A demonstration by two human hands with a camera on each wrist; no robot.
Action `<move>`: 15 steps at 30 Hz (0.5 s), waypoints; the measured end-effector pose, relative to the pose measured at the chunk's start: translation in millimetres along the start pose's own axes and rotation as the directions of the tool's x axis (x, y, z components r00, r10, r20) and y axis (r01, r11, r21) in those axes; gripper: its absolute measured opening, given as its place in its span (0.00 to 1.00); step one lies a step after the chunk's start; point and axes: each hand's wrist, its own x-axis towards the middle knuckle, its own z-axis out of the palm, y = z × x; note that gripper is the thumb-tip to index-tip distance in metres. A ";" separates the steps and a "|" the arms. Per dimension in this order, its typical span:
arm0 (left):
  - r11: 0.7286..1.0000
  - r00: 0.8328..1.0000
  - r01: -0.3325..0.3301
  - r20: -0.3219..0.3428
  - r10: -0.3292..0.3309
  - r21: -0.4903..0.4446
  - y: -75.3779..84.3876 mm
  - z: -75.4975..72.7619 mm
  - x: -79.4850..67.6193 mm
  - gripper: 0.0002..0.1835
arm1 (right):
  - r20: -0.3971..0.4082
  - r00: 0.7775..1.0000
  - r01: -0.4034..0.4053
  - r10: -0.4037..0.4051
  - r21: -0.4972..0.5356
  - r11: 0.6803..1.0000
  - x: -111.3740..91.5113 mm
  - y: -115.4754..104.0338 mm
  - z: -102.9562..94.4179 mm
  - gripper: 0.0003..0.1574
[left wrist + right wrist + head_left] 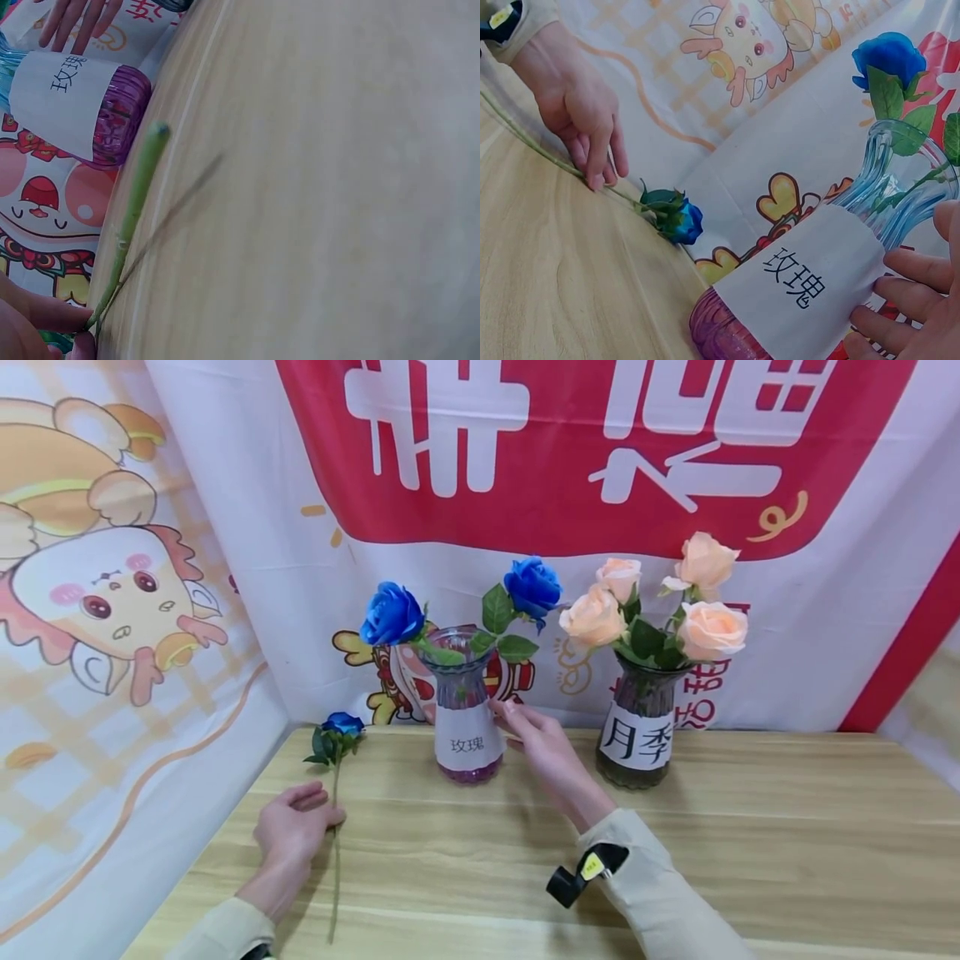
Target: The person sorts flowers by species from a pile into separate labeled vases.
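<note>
A blue rose [343, 723] lies on the left of the table, its long thin stem pointing toward the front. My left hand [294, 828] pinches that stem between thumb and finger; the left wrist view shows the green stem's lower end [139, 191] just above the tabletop. My right hand [536, 739] touches the right side of a glass vase [468, 735], its fingers [907, 296] fairly straight against the white label. That vase has a purple base and two blue roses [392, 613] leaning out of it, one to each side.
To the right stands a darker glass vase [637, 768] with several peach roses [712, 631] and a labelled front. Behind the wooden table [450, 877] hangs a red and white printed cloth [562, 518]. A cartoon-printed cloth [225, 760] borders the left side.
</note>
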 end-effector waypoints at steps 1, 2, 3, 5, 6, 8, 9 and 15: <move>1.000 1.000 -0.002 -0.001 0.002 0.007 -0.2 0.1 0.5 0.36 | 0.000 1.000 0.001 -0.001 -0.002 1.000 -0.3 -0.1 -0.1 0.34; 1.000 1.000 -0.006 -0.005 0.006 0.011 -0.4 0.1 1.0 0.36 | 0.000 1.000 0.001 -0.001 -0.003 1.000 -0.5 -0.1 -0.2 0.34; 1.000 1.000 -0.005 -0.008 0.005 0.011 -0.7 -0.1 1.5 0.35 | 0.002 1.000 0.003 -0.003 -0.005 1.000 -0.6 -0.2 -0.1 0.34; 1.000 1.000 0.002 -0.006 -0.002 -0.011 -0.6 -0.9 2.7 0.33 | 0.002 1.000 -0.001 0.001 -0.010 1.000 -0.5 -0.2 -0.1 0.34; 1.000 1.000 0.010 -0.003 -0.010 -0.021 -0.3 -1.4 3.5 0.33 | 0.001 1.000 -0.004 0.004 -0.009 1.000 -0.3 -0.3 -0.1 0.34; 0.999 1.000 0.030 0.008 -0.030 -0.045 1.3 -2.6 4.5 0.32 | 0.000 1.000 -0.005 0.005 -0.012 1.000 -0.4 -0.4 -0.3 0.34; 0.997 0.999 0.043 0.024 -0.042 -0.064 2.5 -3.3 4.9 0.32 | 0.001 1.000 -0.005 0.005 -0.013 1.000 -0.4 -0.7 -0.4 0.34; 0.949 0.978 0.127 0.194 -0.072 -0.289 14.0 -2.3 5.3 0.33 | -0.003 1.000 -0.012 0.012 -0.008 1.000 -0.7 -1.4 -1.1 0.34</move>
